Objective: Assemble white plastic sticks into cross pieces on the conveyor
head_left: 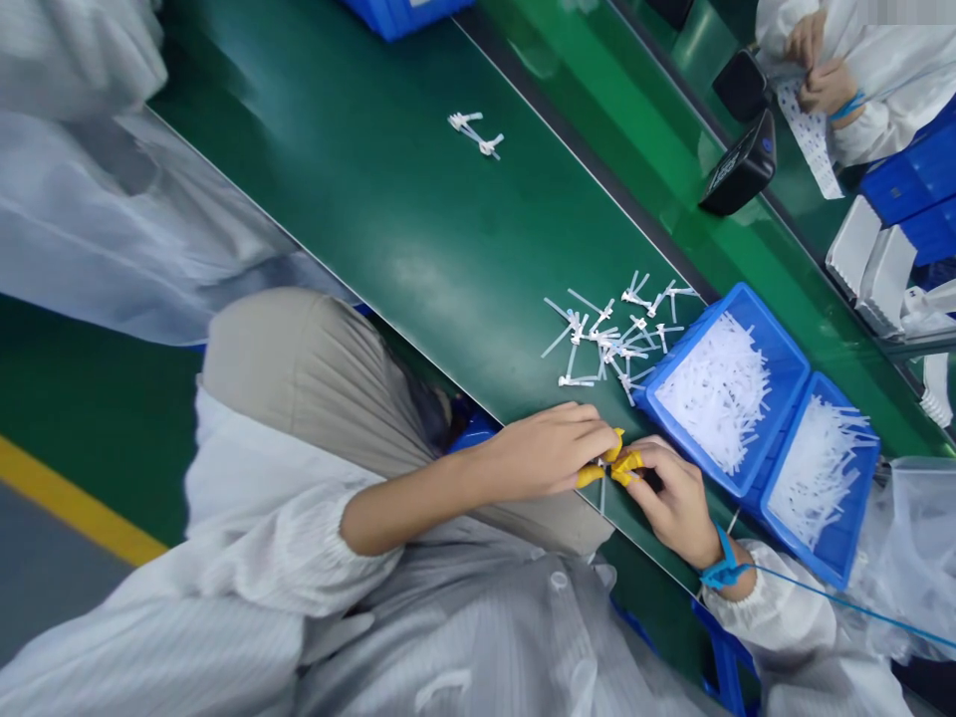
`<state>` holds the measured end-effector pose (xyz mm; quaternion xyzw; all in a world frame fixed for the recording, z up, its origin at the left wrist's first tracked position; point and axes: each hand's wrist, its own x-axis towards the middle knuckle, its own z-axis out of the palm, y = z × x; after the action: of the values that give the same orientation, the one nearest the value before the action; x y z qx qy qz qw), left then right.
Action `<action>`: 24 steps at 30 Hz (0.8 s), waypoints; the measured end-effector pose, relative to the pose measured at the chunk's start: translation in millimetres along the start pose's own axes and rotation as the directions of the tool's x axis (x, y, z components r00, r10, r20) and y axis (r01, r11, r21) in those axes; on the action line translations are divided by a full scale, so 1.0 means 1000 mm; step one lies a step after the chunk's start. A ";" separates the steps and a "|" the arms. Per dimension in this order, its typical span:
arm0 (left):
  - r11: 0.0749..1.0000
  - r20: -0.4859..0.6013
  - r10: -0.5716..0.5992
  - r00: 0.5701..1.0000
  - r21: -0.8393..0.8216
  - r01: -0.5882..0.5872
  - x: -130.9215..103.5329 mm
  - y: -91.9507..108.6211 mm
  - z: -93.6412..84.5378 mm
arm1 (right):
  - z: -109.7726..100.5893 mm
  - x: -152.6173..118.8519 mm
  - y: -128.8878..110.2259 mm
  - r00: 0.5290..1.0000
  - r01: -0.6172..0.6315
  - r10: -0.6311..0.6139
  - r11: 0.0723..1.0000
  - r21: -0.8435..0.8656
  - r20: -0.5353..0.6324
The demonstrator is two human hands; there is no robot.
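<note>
My left hand and my right hand meet at the near edge of the green table. Yellow finger covers are on the fingertips of both. Pinched between them is a small white part with a thin translucent strip hanging below; the fingers hide most of it. A blue band with a cord circles my right wrist. Just beyond my hands lies a loose cluster of small white parts with translucent strips. Two similar pieces lie farther off.
Right of the cluster stand two joined blue bins, one with small white pieces, the other with translucent strips. A clear plastic bag sits beside them. Across the line are a black device and a co-worker's hands. Another person's white sleeve is upper left.
</note>
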<state>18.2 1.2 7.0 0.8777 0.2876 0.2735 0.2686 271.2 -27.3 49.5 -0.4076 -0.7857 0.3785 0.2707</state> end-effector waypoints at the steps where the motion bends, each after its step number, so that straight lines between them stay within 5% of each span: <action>1: 1.000 -0.004 -0.009 1.000 -0.014 0.009 0.000 -0.001 0.000 | 0.000 0.000 0.000 1.000 -0.005 0.005 1.000 -0.004 0.004; 24: 0.985 0.024 -0.035 0.999 -0.171 0.038 0.000 -0.005 -0.007 | 0.000 -0.001 0.003 0.995 -0.104 0.104 0.994 0.027 0.006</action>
<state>11.6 6.7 8.9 0.8487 0.2764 0.2832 0.3510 272.5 -26.8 46.7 -0.4433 -0.7587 0.4037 0.2546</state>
